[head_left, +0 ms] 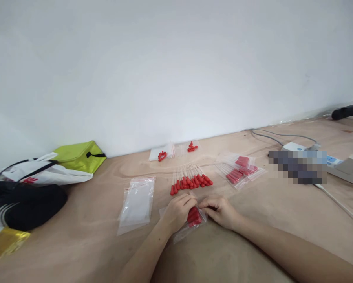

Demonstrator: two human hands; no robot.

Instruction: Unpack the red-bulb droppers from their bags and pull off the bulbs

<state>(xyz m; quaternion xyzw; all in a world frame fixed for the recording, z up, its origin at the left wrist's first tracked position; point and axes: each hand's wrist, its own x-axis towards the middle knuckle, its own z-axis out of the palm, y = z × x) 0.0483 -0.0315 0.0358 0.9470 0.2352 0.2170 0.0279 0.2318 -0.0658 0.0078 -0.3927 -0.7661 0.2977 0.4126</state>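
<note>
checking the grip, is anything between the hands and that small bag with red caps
Nothing visible. The left hand and right hand both pinch the small bag directly; the loose red-capped droppers lie beyond it, apart.

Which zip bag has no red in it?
The flat bag left of the left hand. It looks empty; the held bag, the right pile and the back bags all show red.

Empty bags (136, 204) left of held bag (194, 218); droppers (191, 181) behind; filled bags (241, 169) behind-right.
</note>
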